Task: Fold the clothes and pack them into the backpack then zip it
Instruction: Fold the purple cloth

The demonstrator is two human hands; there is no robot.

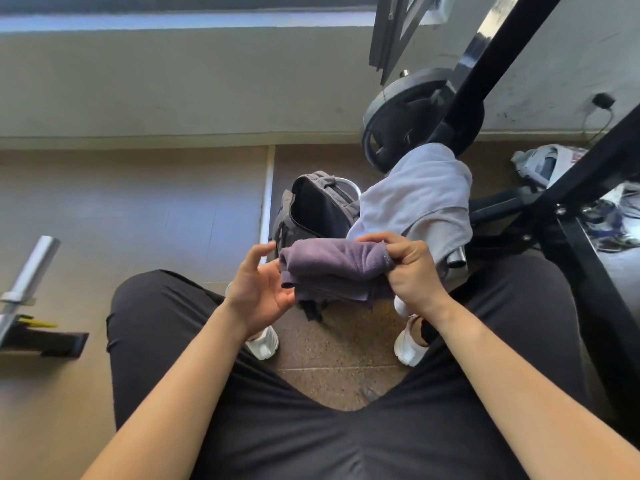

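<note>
We hold a folded purple cloth [332, 265] up in the air over our knees. Our right hand [412, 271] is curled tight around its right end. Our left hand [258, 292] is open with loose fingers, just beside the left end, and we cannot tell if it touches. The grey backpack [311, 209] stands on the floor [138, 209] right behind the cloth, with its top wide open. A pale top [419, 199] hangs just beside the backpack, on its right. A round weight plate [398, 116] leans behind that. A silver bar [31, 271] lies near the left edge of the floor.
</note>
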